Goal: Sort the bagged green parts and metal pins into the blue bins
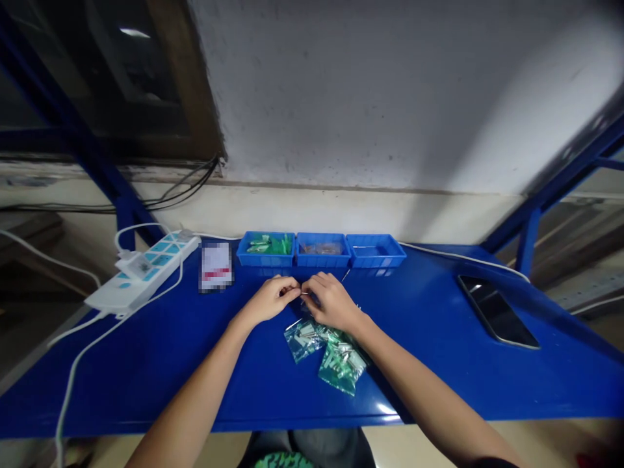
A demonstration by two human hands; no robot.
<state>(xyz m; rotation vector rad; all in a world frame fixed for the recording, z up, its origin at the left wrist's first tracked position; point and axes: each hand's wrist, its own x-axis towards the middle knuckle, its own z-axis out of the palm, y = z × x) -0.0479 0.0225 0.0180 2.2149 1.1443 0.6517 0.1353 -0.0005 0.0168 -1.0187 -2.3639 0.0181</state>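
My left hand [272, 299] and my right hand [331, 300] meet over the middle of the blue table [146, 357], fingers pinched together on a tiny part I cannot make out. Just in front of my right wrist lie clear plastic bags of small green and white parts [331, 354]. Behind my hands stand three blue bins in a row: the left bin [266, 249] holds green parts, the middle bin [322, 249] brownish parts, and the right bin [375, 251] looks nearly bare.
A white power strip [141, 270] with a plugged-in adapter and white cables lies at the back left. A small card [216, 266] lies beside it. A dark phone [497, 312] rests on the right. Blue frame posts rise at both sides.
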